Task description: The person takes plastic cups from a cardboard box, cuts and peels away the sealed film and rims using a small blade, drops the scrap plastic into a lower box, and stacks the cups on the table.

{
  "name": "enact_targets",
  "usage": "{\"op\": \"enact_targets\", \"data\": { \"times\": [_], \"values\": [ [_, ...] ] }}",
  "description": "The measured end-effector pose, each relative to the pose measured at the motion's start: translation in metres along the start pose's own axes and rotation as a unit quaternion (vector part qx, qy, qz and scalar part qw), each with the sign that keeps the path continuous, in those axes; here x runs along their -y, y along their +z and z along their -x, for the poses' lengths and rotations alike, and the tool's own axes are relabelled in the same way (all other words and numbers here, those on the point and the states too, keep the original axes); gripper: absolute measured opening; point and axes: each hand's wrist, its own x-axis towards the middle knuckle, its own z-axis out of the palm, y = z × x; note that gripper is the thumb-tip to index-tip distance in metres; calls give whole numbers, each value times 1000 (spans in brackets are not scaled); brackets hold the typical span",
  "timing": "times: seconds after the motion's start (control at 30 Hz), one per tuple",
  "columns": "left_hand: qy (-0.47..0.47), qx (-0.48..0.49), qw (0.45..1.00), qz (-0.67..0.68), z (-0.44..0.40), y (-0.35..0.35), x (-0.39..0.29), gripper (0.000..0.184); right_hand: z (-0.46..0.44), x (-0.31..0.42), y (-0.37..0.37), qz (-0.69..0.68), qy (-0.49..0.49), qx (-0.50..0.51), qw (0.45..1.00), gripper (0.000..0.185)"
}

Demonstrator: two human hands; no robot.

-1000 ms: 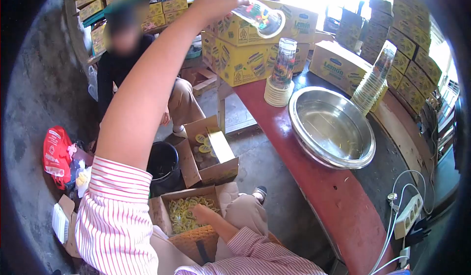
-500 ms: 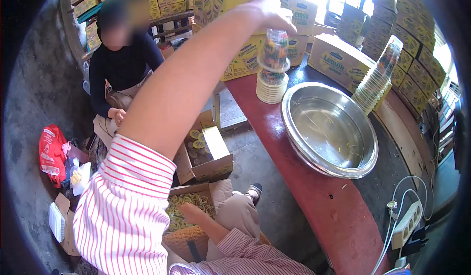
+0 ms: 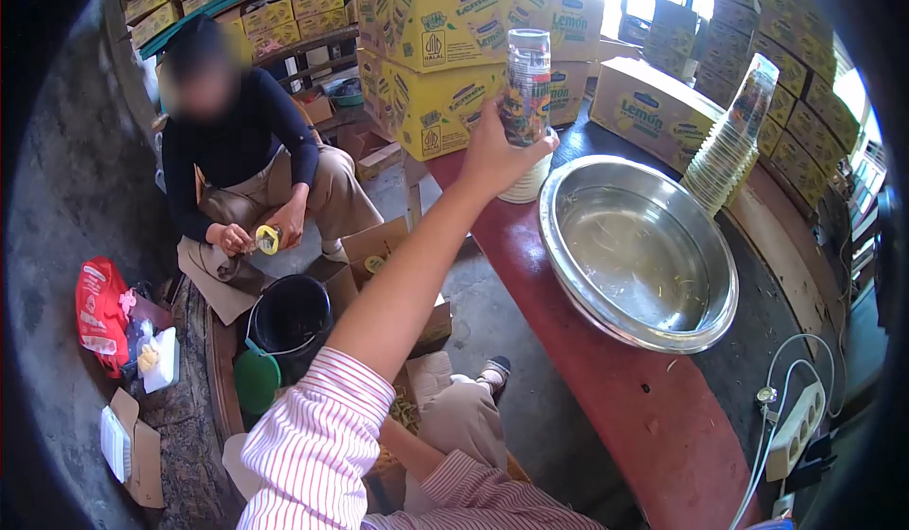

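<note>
My left hand [image 3: 511, 154] is wrapped around an upright stack of clear plastic cups [image 3: 527, 85] with colourful print. The stack stands on the table's red edge, and its pale rims show below my fingers. Just right of it is a wide steel basin [image 3: 636, 326] holding water with a few yellowish bits. My right forearm [image 3: 412, 451] reaches toward a cardboard box of yellow-green strips [image 3: 404, 410]. The right hand itself is hidden behind my left arm and sleeve.
Another leaning cup stack [image 3: 729, 156] is beyond the basin, beside yellow lemon cartons [image 3: 445, 104]. A power strip [image 3: 795, 431] with cables lies at right. A seated co-worker [image 3: 241, 151] holds a yellow-rimmed item. A black bucket [image 3: 292, 317] and red bag [image 3: 101, 312] are at left.
My left hand has come down from the top of the cup stack to its side. My right hand, visible over the strips before, is now covered. The co-worker and bucket show more fully.
</note>
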Motion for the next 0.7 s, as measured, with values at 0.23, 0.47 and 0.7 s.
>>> {"op": "enact_targets", "data": {
  "times": [0.23, 0.47, 0.7],
  "values": [
    [-40, 35, 998, -26, 0, 2, 9, 77, -3, 8, -11, 2, 21, 21, 1000, 46],
    [-37, 30, 996, -70, 8, 4, 9, 86, -5, 8, -11, -5, 23, 20, 1000, 44],
    [93, -1, 995, 37, 10, -25, 30, 81, 3, 11, -12, 19, 47, 14, 999, 42]
  ]
}}
